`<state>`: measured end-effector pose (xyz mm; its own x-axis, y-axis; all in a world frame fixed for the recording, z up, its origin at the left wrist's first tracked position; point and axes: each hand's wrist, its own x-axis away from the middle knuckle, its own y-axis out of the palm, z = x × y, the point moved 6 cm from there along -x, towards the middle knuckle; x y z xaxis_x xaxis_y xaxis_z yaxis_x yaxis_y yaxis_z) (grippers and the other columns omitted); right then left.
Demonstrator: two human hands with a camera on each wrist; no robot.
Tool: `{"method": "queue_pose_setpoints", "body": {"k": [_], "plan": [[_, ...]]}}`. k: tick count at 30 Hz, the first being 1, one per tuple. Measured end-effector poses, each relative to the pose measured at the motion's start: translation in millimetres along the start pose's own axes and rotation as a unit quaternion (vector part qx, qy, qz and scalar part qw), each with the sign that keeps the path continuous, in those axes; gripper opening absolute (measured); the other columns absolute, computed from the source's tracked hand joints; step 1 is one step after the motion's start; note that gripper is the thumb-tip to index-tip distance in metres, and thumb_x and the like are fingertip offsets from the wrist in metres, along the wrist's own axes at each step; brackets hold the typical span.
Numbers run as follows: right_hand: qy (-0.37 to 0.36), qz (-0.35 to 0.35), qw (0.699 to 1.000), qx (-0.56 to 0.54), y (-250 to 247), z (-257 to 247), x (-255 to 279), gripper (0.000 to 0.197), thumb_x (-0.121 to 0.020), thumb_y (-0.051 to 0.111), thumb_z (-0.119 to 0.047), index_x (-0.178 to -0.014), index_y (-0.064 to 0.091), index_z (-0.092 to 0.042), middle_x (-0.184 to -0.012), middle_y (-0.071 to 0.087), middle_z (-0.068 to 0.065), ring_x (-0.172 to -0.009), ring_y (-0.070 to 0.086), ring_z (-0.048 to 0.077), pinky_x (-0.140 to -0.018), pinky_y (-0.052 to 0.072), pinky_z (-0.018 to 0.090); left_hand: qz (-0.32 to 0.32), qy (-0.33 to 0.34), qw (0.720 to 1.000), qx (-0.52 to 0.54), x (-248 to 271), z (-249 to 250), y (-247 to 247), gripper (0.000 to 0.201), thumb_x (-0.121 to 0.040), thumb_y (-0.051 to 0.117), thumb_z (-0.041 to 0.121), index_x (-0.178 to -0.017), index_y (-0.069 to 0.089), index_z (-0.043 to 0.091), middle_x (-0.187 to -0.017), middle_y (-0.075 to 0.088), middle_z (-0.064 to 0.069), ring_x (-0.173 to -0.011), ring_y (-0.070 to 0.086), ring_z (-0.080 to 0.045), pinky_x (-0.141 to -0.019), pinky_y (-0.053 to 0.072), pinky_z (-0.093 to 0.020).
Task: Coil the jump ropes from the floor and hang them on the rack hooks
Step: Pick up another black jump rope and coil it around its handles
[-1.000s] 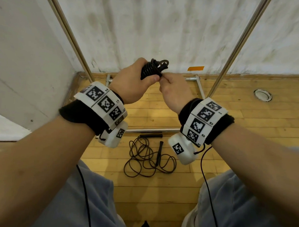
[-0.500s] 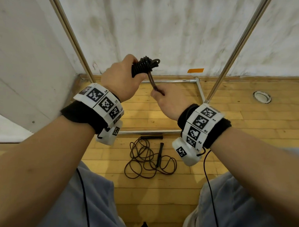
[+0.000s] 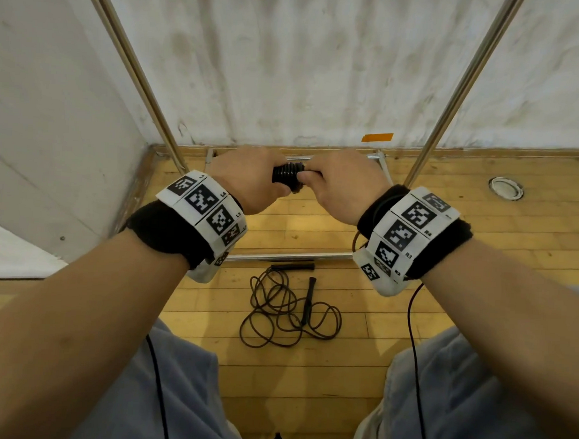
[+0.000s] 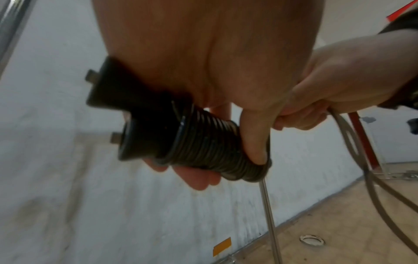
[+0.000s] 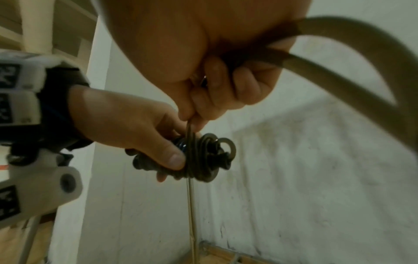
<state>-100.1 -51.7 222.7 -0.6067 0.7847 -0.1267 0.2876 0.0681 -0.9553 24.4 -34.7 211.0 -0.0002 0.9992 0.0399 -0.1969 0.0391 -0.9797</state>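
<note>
Looking down from the head view, we have both hands up in front of us, close together, with the wound rope bundle [image 3: 287, 176] between them. Our left hand [image 3: 250, 181] is wrapped round the bundle, and our right hand [image 3: 342, 188] is closed just beside it, fingers curled on the rope's end. Below and between our wrists, a second jump rope [image 3: 289, 310] lies in a loose tangle on the wooden floor [image 3: 479, 247], untouched. The rack uprights [image 3: 459, 90] rise on either side of our hands; no hooks show, so we cannot tell how far we must reach.

Over to the left wrist view: the left thumb [image 4: 253, 132] presses the last turns down onto the handles [image 4: 126, 114], tight coils stacked beside it. The risk here, as we judge it, is that thumb lifting too soon, and the springy turns unwinding.

Now the right wrist view: the right fingers [image 5: 217, 89] pinch a taut strand running straight down into the bundle, while a free loop [image 5: 361, 53] swings out past the palm. If we slacken that strand, the outer wraps may slip off the bundle's end. That loose loop could also catch on an upright as we lift.
</note>
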Motion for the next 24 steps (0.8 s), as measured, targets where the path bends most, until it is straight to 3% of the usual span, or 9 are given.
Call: {"method": "queue_pose_setpoints", "body": {"k": [2, 6, 9, 11, 13, 15, 17, 22, 24], "plan": [[0.009, 0.024, 1.0, -0.004, -7, 6, -2, 0.031, -0.095, 0.044, -0.042, -0.076, 0.058, -0.022, -0.063, 0.047, -0.008, -0.057, 0.043, 0.009, -0.047, 0.025, 0.025, -0.019, 0.037, 0.999, 0.006, 2, 8, 2, 0.018, -0.09, 0.057, 0.039, -0.107, 0.06, 0.038, -0.088, 0.06, 0.013, -0.079, 0.053, -0.013, -0.057, 0.036, -0.028], [0.038, 0.043, 0.995, -0.086, -16, 20, -7, 0.035, -0.088, 0.054, -0.047, -0.071, 0.064, -0.018, -0.062, 0.054, -0.004, -0.057, 0.049, 0.012, -0.049, 0.032, 0.024, -0.019, 0.084, 0.996, -0.001, 9, 21, 2, 0.043, -0.085, 0.057, 0.044, -0.126, 0.047, 0.047, -0.076, 0.051, 0.018, -0.071, 0.049, -0.01, -0.05, 0.034, -0.02], [0.044, 0.054, 0.979, -0.193, -18, 26, -10, 0.036, -0.085, 0.061, -0.045, -0.074, 0.069, -0.011, -0.056, 0.052, -0.005, -0.049, 0.046, 0.005, -0.048, 0.035, 0.016, 0.026, 0.079, 0.996, 0.012, 11, 23, -3, 0.055, -0.074, 0.056, 0.07, -0.12, 0.054, 0.041, -0.078, 0.053, 0.018, -0.071, 0.047, -0.007, -0.052, 0.031, -0.016], [0.053, 0.072, 0.958, -0.272, -22, 28, -11, 0.034, -0.082, 0.065, -0.044, -0.07, 0.07, -0.012, -0.048, 0.047, -0.009, -0.043, 0.042, 0.002, -0.043, 0.032, 0.01, 0.047, 0.082, 0.994, 0.053, 12, 22, -9, 0.056, -0.07, 0.055, 0.076, -0.11, 0.062, 0.038, -0.074, 0.055, 0.02, -0.069, 0.051, -0.004, -0.054, 0.037, -0.018], [0.061, 0.077, 0.94, -0.328, -24, 30, -11, 0.031, -0.08, 0.067, -0.043, -0.062, 0.067, -0.019, -0.041, 0.044, -0.012, -0.04, 0.039, 0.002, -0.042, 0.031, 0.009, 0.045, 0.076, 0.989, 0.122, 14, 20, -12, 0.05, -0.07, 0.06, 0.072, -0.104, 0.067, 0.035, -0.075, 0.063, 0.016, -0.07, 0.058, -0.003, -0.059, 0.046, -0.025], [0.068, 0.069, 0.921, -0.378, -24, 32, -12, 0.031, -0.08, 0.069, -0.043, -0.055, 0.064, -0.026, -0.039, 0.042, -0.011, -0.04, 0.037, 0.003, -0.044, 0.033, 0.015, 0.037, 0.068, 0.978, 0.196, 15, 17, -14, 0.042, -0.071, 0.066, 0.066, -0.097, 0.07, 0.034, -0.068, 0.064, 0.013, -0.062, 0.058, -0.001, -0.057, 0.045, -0.026], [0.073, 0.059, 0.895, -0.435, -23, 34, -12, 0.036, -0.081, 0.069, -0.042, -0.051, 0.06, -0.024, -0.042, 0.04, -0.011, -0.043, 0.037, 0.009, -0.047, 0.034, 0.022, 0.041, 0.068, 0.964, 0.254, 17, 17, -19, 0.033, -0.072, 0.07, 0.061, -0.091, 0.072, 0.035, -0.061, 0.063, 0.013, -0.052, 0.054, 0.0, -0.052, 0.041, -0.024], [0.062, 0.032, 0.808, -0.584, -21, 32, -12, 0.03, -0.086, 0.064, -0.031, -0.059, 0.065, -0.018, -0.054, 0.054, -0.002, -0.049, 0.052, 0.012, -0.049, 0.045, 0.021, 0.023, 0.093, 0.926, 0.365, 24, 26, -31, 0.032, -0.072, 0.073, 0.049, -0.089, 0.074, 0.023, -0.068, 0.068, -0.004, -0.056, 0.06, -0.02, -0.054, 0.052, -0.035], [0.062, 0.011, 0.777, -0.627, -17, 29, -13, 0.028, -0.089, 0.06, -0.028, -0.064, 0.065, -0.016, -0.062, 0.059, 0.001, -0.055, 0.057, 0.015, -0.051, 0.049, 0.024, 0.019, 0.096, 0.91, 0.404, 24, 29, -33, 0.025, -0.077, 0.073, 0.041, -0.088, 0.074, 0.02, -0.067, 0.068, -0.005, -0.054, 0.06, -0.018, -0.053, 0.053, -0.034]]}}
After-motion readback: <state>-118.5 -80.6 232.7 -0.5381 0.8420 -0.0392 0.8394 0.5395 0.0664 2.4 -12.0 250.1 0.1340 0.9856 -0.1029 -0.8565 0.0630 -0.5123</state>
